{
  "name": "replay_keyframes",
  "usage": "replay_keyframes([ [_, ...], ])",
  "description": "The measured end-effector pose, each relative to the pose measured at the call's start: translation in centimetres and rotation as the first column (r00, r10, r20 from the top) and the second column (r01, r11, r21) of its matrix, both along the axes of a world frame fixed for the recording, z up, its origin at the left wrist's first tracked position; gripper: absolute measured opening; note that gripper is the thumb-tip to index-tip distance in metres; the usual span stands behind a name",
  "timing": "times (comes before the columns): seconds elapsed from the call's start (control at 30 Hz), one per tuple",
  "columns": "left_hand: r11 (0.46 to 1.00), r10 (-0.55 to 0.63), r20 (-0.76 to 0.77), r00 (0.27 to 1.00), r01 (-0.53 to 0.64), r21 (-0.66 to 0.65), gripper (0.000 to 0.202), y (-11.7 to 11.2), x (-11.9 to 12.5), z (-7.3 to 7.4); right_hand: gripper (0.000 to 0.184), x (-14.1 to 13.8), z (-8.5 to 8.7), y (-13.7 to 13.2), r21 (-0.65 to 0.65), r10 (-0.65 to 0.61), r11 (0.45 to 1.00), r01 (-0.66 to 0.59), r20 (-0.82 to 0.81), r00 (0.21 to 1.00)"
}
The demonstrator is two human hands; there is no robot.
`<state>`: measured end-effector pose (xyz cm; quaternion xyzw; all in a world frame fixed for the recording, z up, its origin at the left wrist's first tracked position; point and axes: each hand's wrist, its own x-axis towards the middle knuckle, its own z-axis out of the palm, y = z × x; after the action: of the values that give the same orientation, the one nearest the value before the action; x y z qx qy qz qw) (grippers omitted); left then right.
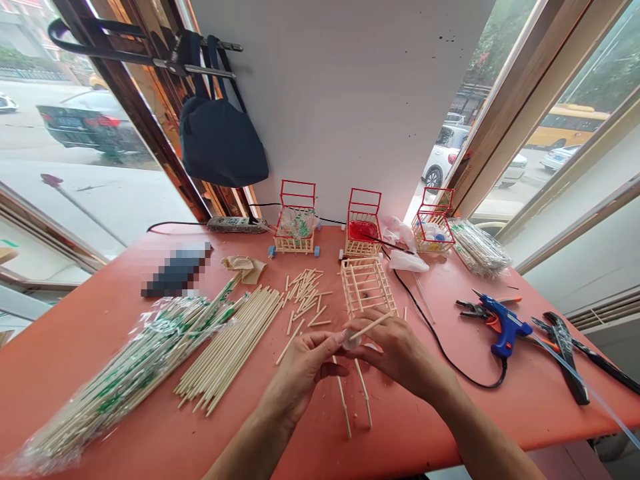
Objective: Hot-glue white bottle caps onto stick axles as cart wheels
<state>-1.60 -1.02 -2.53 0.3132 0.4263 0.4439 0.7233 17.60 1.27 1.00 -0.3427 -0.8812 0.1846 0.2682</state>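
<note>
Disc [351, 341], small and whitish, sits pinched between the left hand's [304, 363] thumb and fingers above the counter [405, 433]. The right hand [403, 348], just beside it, grips a short wooden stick [374, 324], whose lower end overlaps the disc. Slightly beyond both hands stands a slatted wooden frame [367, 285]; left of them lie longer sticks [233, 343], and right of them a blue glue gun [506, 325].

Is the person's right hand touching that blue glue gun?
Apart. The head camera view shows it plainly: a stretch of red tabletop lies between the right hand and the blue glue gun.
</note>
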Motion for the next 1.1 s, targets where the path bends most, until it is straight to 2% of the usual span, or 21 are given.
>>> replay_keyframes([
  [0.27, 0.995, -0.095, 0.045, 0.994, 0.093, 0.040, 0.053, -0.06, -0.24, 0.53, 0.015, 0.30, 0.53, 0.35, 0.036, -0.010, 0.999, 0.010, -0.016, 1.000],
  [0.53, 0.986, -0.168, 0.021, 0.986, 0.167, 0.025, 0.058, -0.05, -0.17, 0.51, 0.018, 0.68, 0.35, 0.42, 0.008, 0.030, 1.000, -0.030, -0.012, 0.999],
  [0.67, 0.985, -0.174, 0.010, 0.985, 0.174, 0.016, 0.057, 0.01, -0.11, 0.50, 0.020, 0.66, 0.38, 0.45, -0.015, 0.065, 0.998, -0.065, 0.010, 0.998],
  [1.1, 0.989, -0.144, 0.031, 0.989, 0.143, 0.028, 0.050, -0.14, -0.15, -0.08, 0.016, 0.68, 0.23, 0.40, -0.085, 0.062, 0.995, -0.055, 0.089, 0.994],
])
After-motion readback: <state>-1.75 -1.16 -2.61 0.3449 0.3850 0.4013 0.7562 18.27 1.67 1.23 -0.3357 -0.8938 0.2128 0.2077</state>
